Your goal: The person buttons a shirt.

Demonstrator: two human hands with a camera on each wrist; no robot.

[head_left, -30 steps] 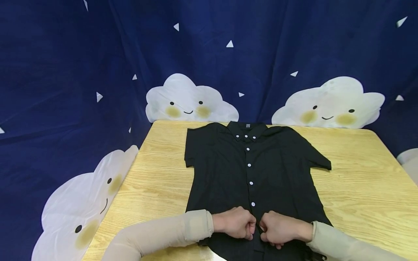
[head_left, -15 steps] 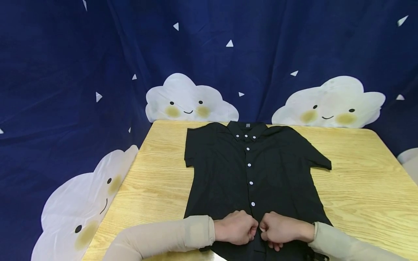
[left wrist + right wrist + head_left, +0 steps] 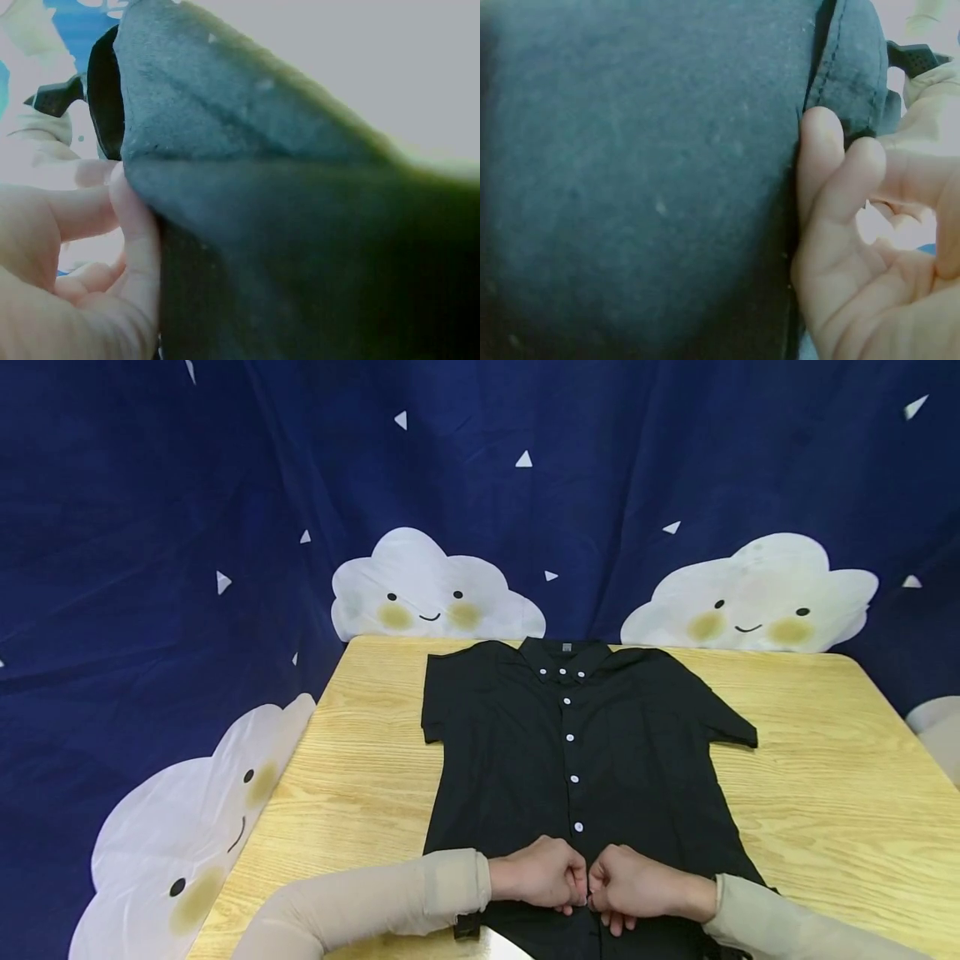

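A black short-sleeved button-up shirt (image 3: 502, 760) lies front up, its collar at the far table edge. White buttons run down its front. Low on the button placket, both hands meet with fingertips almost touching. My left hand (image 3: 538, 872) pinches the cloth edge between thumb and fingers; the left wrist view shows the pinched dark fabric (image 3: 217, 97) close up. Facing it, my right hand (image 3: 636, 883) holds the placket, where the right wrist view shows a stitched strip (image 3: 847, 67) at the fingertips. The hands hide any button or buttonhole between them.
A light wooden table (image 3: 360, 760) bears the shirt. Behind and to the left hangs a dark blue curtain (image 3: 465, 460) with white clouds and small triangles. Something white (image 3: 501, 946) shows at the near edge beneath the shirt hem.
The hands have come closer together at the placket, the right fingers shifting left toward the left ones. The left hand has risen slightly. The rest of the shirt lies as before.
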